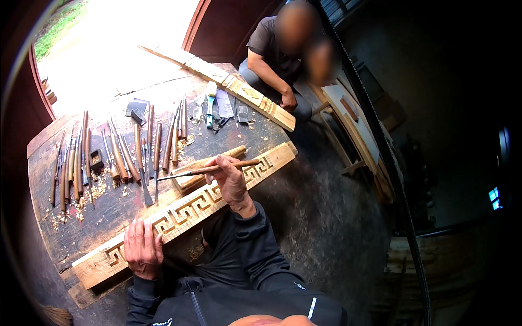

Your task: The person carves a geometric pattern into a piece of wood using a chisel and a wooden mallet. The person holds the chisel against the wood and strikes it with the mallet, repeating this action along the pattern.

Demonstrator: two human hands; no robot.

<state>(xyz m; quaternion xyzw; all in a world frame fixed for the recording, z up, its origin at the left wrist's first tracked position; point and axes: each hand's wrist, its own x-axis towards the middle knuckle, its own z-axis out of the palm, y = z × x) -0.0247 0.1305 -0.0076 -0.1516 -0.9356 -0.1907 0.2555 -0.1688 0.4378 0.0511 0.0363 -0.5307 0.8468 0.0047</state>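
Observation:
A long pale wooden beam, carved with an angular key pattern, lies slantwise along the near edge of the workbench. My left hand rests on its left part, fingers stretched out flat over the carving. Farther right, my right hand is closed around a carving chisel above the beam. The chisel's brown wooden handle points right, and its slim metal shaft reaches left over the bench. Just behind the beam, beneath the chisel, lies a round wooden piece, partly hidden by my right hand.
Several wooden-handled chisels lie in rows across the bench among wood shavings. Beyond them are a brush and a second carved beam reaching past the bench edge. Another person crouches at the far right, near a wooden frame.

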